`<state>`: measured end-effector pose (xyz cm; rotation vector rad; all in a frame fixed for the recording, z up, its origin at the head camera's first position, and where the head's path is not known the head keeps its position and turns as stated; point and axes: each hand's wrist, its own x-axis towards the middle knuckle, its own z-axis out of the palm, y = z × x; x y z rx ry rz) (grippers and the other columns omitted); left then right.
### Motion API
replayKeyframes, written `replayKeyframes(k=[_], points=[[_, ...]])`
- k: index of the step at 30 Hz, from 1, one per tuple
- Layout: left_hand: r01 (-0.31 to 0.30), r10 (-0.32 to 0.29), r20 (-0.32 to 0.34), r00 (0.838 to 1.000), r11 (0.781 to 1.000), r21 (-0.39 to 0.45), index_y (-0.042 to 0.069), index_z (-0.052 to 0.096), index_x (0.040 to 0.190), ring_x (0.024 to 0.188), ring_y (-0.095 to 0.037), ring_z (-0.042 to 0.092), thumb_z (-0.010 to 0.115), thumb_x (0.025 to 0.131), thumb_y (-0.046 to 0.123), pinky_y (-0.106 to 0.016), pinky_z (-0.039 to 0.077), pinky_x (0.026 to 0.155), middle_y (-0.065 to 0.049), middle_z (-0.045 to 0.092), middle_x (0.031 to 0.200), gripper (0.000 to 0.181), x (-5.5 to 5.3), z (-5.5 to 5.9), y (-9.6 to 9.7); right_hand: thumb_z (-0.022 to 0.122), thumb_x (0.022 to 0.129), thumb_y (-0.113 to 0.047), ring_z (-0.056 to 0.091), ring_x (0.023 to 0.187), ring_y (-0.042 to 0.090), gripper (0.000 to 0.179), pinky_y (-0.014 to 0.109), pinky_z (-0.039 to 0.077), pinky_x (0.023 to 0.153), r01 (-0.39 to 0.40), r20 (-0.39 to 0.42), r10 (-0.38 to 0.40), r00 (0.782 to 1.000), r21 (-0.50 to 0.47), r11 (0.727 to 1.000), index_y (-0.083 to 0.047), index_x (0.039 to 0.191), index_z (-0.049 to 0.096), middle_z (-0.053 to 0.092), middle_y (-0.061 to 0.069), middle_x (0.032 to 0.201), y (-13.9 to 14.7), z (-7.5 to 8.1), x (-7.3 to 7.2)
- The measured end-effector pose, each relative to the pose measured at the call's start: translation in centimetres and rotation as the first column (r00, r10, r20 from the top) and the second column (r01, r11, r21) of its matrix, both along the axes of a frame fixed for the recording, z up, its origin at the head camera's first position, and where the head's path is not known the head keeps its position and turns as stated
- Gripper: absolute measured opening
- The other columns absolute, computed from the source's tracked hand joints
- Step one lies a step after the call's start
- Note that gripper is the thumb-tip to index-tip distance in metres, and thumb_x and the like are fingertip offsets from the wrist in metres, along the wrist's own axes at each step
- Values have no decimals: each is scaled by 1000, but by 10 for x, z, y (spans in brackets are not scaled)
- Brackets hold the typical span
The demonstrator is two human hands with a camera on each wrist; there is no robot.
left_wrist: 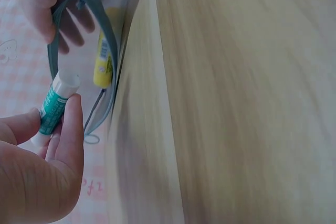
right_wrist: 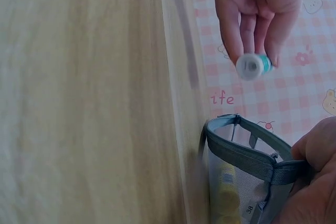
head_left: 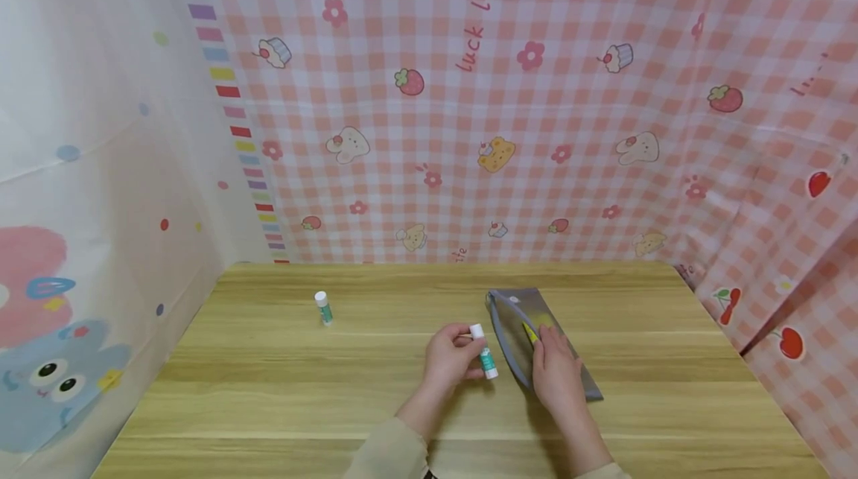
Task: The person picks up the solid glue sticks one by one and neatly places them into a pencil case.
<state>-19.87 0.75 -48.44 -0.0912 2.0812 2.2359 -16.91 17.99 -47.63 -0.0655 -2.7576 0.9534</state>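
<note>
My left hand (head_left: 451, 354) pinches a glue stick (head_left: 485, 360) with a white cap and teal label between thumb and fingers, just left of the pouch mouth. A grey mesh zip pouch (head_left: 536, 300) lies on the table with its mouth spread apart. My right hand (head_left: 558, 372) grips the pouch's edge, thumb and fingers at the zip rim in the right wrist view. Inside the pouch rests a yellow tube with a barcode (left_wrist: 103, 59), seen through the mesh in the right wrist view too.
A second white-capped, teal-labelled glue stick (head_left: 324, 308) stands at the back left of the wooden table (head_left: 281, 389). Behind the table hangs a pink checked cloth (head_left: 456, 114); a white patterned cloth (head_left: 100, 203) hangs at the left.
</note>
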Motion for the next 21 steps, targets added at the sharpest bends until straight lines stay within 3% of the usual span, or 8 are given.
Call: replayKeyframes(k=[11,21], points=[[-14,12,35,999,997,72,-10,62,108,67,-17,63,71,86,-3,-41,61,59,-11,62,88,25,-4,-5,22,40,104,-9,32,132,58,41,83,19,98,1,6,-1,1000,-11,1000,16,137,44,39,38,142,2,-1,-1],[-43,38,57,998,996,84,-8,62,103,63,-19,66,72,85,-3,-40,61,56,-12,63,85,22,-7,-11,36,40,105,-10,31,133,57,42,82,20,99,5,23,-5,1000,-17,1000,15,138,43,38,36,144,0,0,0]])
